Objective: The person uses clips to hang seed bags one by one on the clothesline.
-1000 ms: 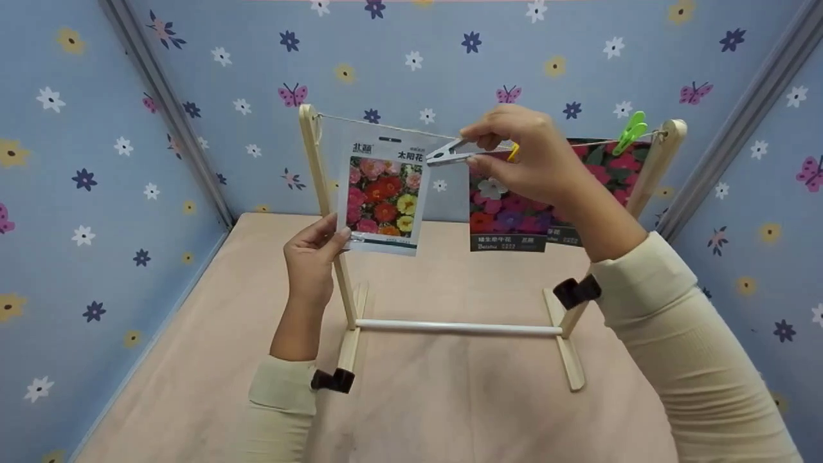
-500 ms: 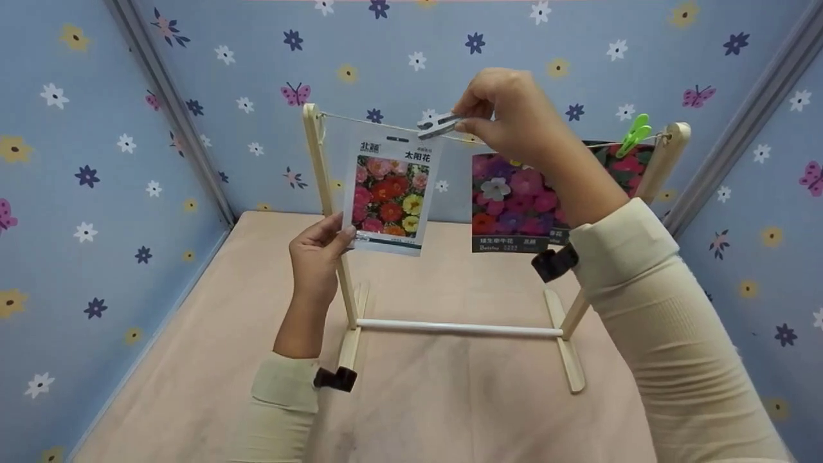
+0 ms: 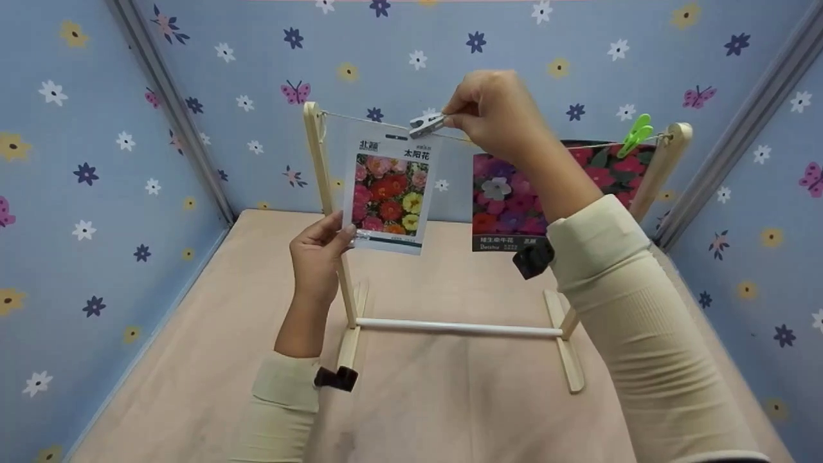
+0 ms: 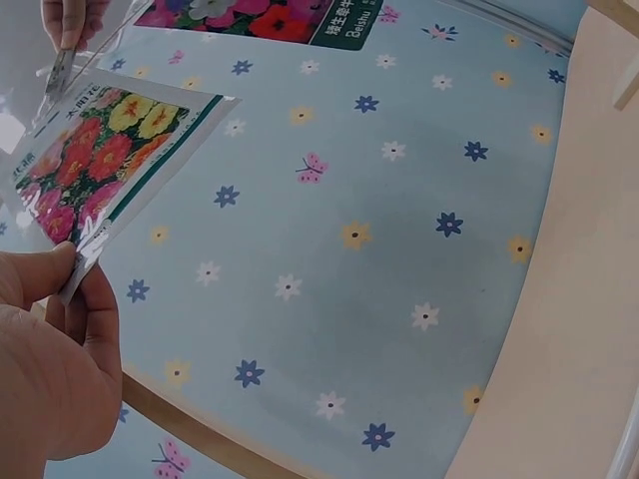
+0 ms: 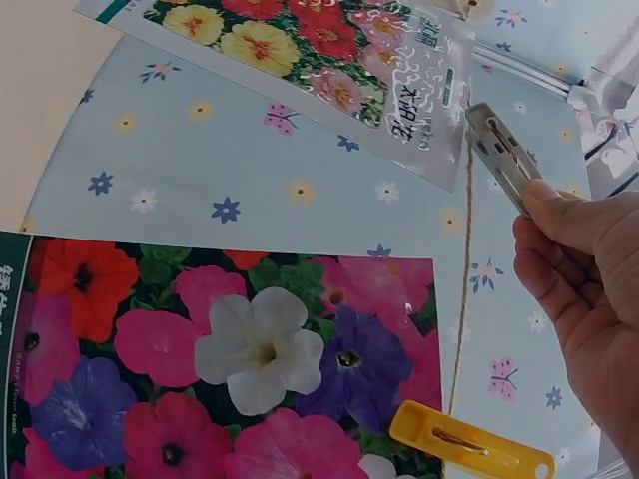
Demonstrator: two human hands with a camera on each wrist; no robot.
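Observation:
My left hand pinches the lower left corner of a white seed packet with red and yellow flowers on it, upright near the stand's left post. My right hand pinches the handle end of a grey clothespin between thumb and fingers. The clothespin's tip sits at the packet's top right corner, close to the string. In the right wrist view, that tip overlaps the string beside the packet's edge. A second packet, dark with petunias, hangs to the right, partly behind the right forearm.
A yellow clothespin clips the petunia packet to the string. Behind it hangs another dark packet under a green clothespin. The wooden stand has a right post and a white crossbar, on a pale pink cloth.
My right hand has moved up and left, bringing the grey clothespin from the packet's right edge to its top right corner by the string. The left hand and packet have shifted slightly right.

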